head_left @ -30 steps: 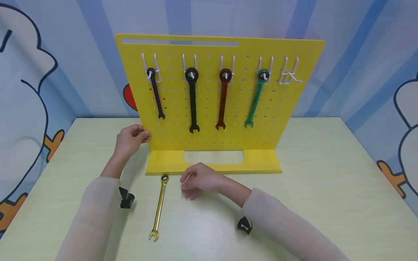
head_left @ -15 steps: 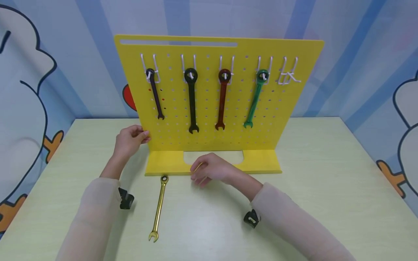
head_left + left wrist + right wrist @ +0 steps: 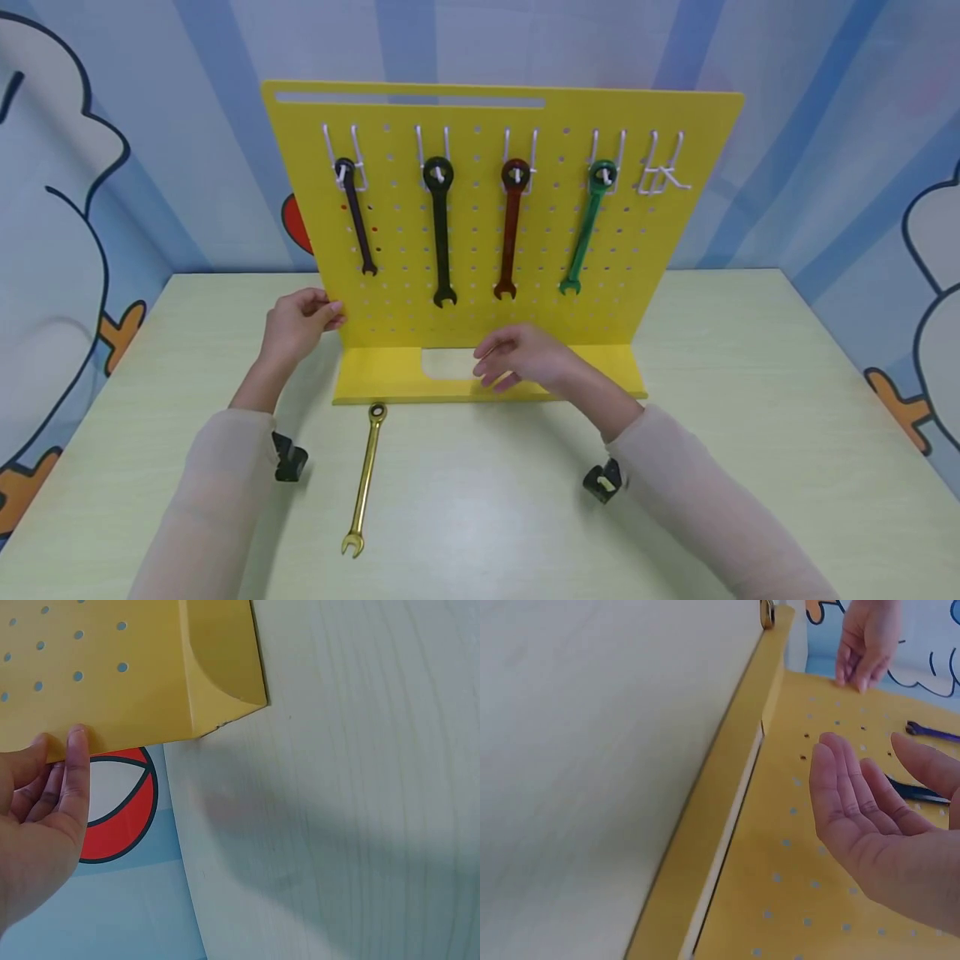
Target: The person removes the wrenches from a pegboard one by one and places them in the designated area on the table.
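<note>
A yellow pegboard (image 3: 480, 317) stands upright on its flat base. My left hand (image 3: 296, 325) pinches the board's lower left edge between thumb and fingers, which the left wrist view shows up close. In front of the board's base, my right hand (image 3: 525, 358) hovers with loosely curved fingers and nothing in it. From white hooks hang a small dark purple wrench (image 3: 358, 217), a black wrench (image 3: 442, 237), a dark red wrench (image 3: 512, 233) and a green wrench (image 3: 587, 229). On the table, left of the right hand, lies a gold wrench (image 3: 364, 479).
At the board's upper right a white hook (image 3: 662, 171) carries no wrench. The pale wooden table (image 3: 750, 400) extends around the base. A blue wall (image 3: 487, 42) with cartoon figures rises behind. Black straps with small devices (image 3: 290, 458) sit at both wrists.
My right hand has moved right and upward, away from the gold wrench, to in front of the base's cut-out. The left hand has kept its place at the board's edge.
</note>
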Action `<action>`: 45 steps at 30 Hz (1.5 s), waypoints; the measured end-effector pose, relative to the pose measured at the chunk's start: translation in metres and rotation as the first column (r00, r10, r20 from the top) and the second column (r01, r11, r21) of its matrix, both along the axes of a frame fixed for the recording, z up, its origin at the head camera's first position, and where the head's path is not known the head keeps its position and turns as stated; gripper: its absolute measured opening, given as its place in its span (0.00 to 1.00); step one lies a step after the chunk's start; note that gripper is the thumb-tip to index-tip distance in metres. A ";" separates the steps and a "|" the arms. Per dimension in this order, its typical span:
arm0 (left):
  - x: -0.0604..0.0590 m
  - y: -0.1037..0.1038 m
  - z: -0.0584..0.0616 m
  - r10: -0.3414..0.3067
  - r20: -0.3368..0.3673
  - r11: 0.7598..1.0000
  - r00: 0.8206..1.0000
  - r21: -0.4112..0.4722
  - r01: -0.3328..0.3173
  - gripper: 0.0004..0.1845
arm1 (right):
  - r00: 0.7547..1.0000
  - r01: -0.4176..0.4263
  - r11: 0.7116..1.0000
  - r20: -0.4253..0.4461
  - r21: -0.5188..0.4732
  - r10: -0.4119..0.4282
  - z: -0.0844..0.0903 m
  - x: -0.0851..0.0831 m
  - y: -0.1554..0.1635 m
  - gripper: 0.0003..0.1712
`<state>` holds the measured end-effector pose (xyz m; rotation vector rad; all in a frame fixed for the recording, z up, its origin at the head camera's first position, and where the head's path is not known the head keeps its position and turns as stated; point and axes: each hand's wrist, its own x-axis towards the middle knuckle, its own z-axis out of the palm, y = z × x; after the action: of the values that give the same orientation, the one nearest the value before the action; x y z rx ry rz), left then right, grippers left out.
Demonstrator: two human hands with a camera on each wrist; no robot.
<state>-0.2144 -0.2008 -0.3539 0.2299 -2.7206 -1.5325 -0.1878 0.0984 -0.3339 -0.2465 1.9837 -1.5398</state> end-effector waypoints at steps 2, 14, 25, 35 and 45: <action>0.000 0.000 0.000 0.001 0.002 1.000 1.000 0.001 -0.002 0.17 | 1.000 0.013 1.000 -0.013 -0.008 -0.013 0.002 -0.003 0.006 0.13; 0.000 0.000 0.000 0.009 0.005 1.000 1.000 0.010 -0.009 0.17 | 0.992 0.068 0.998 -0.105 -0.002 -0.068 0.022 -0.011 0.040 0.15; 0.001 0.000 0.001 -0.001 0.007 1.000 1.000 0.013 0.001 0.17 | 0.978 0.160 0.987 -0.143 0.029 -0.155 0.043 -0.017 0.065 0.17; 0.001 0.000 0.000 -0.004 0.002 1.000 1.000 0.009 0.003 0.18 | 0.942 0.272 0.961 -0.217 0.047 -0.256 0.058 -0.021 0.081 0.17; 0.001 0.000 0.000 -0.004 -0.006 1.000 1.000 0.010 0.004 0.17 | 0.881 0.378 0.925 -0.292 -0.037 -0.372 0.068 -0.024 0.087 0.13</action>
<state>-0.2131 -0.2005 -0.3540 0.2198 -2.7110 -1.5447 -0.2115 0.1857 -0.2655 -0.0857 2.3899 -1.8057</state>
